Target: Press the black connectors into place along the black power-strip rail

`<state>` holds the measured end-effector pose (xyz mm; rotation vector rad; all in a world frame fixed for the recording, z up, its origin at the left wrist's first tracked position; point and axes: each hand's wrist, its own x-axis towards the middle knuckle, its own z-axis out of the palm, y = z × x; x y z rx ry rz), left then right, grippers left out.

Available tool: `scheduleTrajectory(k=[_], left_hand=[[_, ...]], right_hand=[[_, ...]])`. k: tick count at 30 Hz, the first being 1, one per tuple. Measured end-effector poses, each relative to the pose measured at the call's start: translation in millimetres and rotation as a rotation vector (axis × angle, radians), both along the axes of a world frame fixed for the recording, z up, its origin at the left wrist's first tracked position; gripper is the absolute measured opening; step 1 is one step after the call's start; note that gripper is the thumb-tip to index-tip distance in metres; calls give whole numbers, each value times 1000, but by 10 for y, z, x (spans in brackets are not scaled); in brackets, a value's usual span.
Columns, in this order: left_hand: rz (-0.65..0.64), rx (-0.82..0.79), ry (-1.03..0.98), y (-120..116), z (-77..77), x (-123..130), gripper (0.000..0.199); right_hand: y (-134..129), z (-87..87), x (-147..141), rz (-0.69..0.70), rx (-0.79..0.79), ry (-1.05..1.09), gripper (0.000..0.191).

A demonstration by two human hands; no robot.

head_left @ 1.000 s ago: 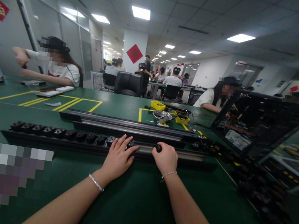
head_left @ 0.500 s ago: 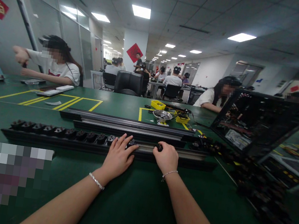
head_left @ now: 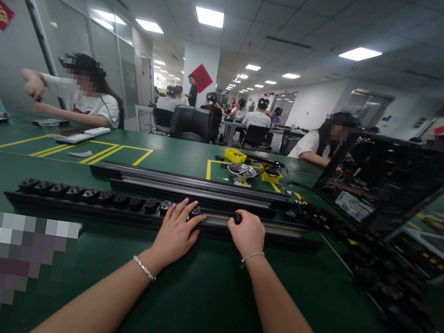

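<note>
Separating the black channel (head_left: 98, 213) from the metal bowl (head_left: 233, 170) are long rails (head_left: 198, 184).

The green table (head_left: 199, 319) is marked with yellow lines (head_left: 101, 154). Long black rails (head_left: 131, 218) are laid across its middle. Nearer its far edge, a metal dish (head_left: 241, 170) and yellow bins (head_left: 235, 156) are set. Dark parts (head_left: 391, 286) are heaped toward its right edge.
</note>
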<state>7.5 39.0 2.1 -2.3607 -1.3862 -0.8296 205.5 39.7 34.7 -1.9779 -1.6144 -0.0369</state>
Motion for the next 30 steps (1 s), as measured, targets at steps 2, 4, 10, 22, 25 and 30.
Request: scheduleTrajectory(k=[2,4,10,22,25,30], left_hand=[[1,3,-5,-2,3,1,38],[1,2,-8,-4,6,3,38],[0,3,-8,-1,3,6,38],[-1,-23,4,2,5,6,38],[-2,-25,6,0,8,0,38],[1,-13,-3,-4,11,0,38]], right_hand=[[-1,3,2,1,-2,-6,28],[0,3,3,-2,-2,-12,27],[9,-6,16,-5,9,-6,26],[-17,-52,25,-36,60,41,38],[-28,-36,39,-43,52,57,39],[-41,-36,54,-53,50,56,38]])
